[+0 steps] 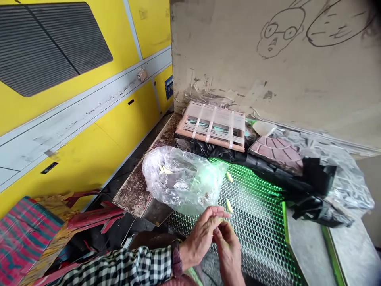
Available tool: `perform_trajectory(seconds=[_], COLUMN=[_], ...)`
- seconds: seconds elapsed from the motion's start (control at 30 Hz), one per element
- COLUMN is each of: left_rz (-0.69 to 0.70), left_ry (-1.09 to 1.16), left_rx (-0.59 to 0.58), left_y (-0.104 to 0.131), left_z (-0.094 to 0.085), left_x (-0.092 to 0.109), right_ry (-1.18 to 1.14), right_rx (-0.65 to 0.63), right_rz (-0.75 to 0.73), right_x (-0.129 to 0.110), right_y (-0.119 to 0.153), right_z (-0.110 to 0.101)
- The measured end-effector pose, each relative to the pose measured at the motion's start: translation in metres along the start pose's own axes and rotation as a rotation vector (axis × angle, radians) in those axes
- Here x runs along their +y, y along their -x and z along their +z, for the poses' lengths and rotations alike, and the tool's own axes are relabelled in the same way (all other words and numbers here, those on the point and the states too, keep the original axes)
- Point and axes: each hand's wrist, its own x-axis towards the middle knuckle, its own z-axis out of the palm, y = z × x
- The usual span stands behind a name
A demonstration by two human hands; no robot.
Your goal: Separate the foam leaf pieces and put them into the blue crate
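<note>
My left hand and my right hand meet over the front of the perforated metal mesh. A small pale yellow piece shows between the fingers, partly hidden. My left fingers lie over it, while my right thumb and fingers pinch close beneath. Two similar slim yellow pieces, one nearer and one farther, rest on the mesh. To the left lies a crumpled clear plastic bag, its mouth spread wide, with several yellow pieces inside.
Behind the mesh lie a wooden frame with white straps, black plastic wrapping, a pinkish fan-shaped piece and a white bowl. Cardboard with drawn faces stands behind. A yellow machine borders the left.
</note>
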Motion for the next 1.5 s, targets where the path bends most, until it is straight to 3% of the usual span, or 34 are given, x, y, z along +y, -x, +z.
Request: perform_trajectory(seconds=[0.13, 0.3, 0.37, 0.47, 0.57, 0.63, 0.7, 0.8, 0.93, 1.07, 1.2, 1.33, 1.5], left_rz=[-0.003, 0.009, 0.009, 0.029, 0.118, 0.217, 0.336, 0.464, 0.428, 0.327, 0.185, 0.1, 0.15], left_ry=[-0.079, -0.15, -0.14, -0.175, -0.24, -0.328, -0.469, -0.731, -1.145, -1.462, -1.617, -1.686, -1.629], left_rx=[-0.055, -0.005, 0.016, 0.086, 0.136, 0.2, 0.324, 0.532, 0.614, 0.642, 0.629, 0.617, 0.538], left_y=[0.0, 0.0, 0.002, 0.01, 0.016, 0.014, 0.006, -0.013, -0.033, -0.044, -0.051, -0.055, -0.052], left_z=[0.004, -0.003, -0.009, -0.021, -0.041, -0.063, -0.09, -0.135, -0.179, -0.193, -0.194, -0.199, -0.213], left_x=[-0.009, -0.004, 0.002, 0.013, 0.031, 0.045, 0.059, 0.079, 0.096, 0.097, 0.092, 0.093, 0.1], right_ry=[0.115, 0.89, 1.084, 1.175, 1.139, 1.061, 0.963, 0.816, 0.717, 0.8, 0.989, 1.096, 0.975], right_rx=[0.045, 0.249, 0.245, 0.144, 0.251, 0.368, 0.386, 0.242, -0.049, -0.285, -0.336, -0.341, -0.301], right_rz=[0.028, -0.186, -0.324, -0.45, -0.378, -0.345, -0.444, -0.684, -0.79, -0.752, -0.57, -0.482, -0.415], right_x=[0.023, 0.059, 0.072, 0.082, 0.07, 0.05, 0.026, -0.011, -0.044, -0.047, -0.032, -0.015, 0.0], right_y=[-0.005, -0.036, -0.047, -0.053, -0.051, -0.049, -0.047, -0.047, -0.059, -0.096, -0.131, -0.141, -0.143], right_z=[-0.021, -0.07, -0.086, -0.099, -0.098, -0.087, -0.068, -0.023, 0.052, 0.121, 0.165, 0.184, 0.181])
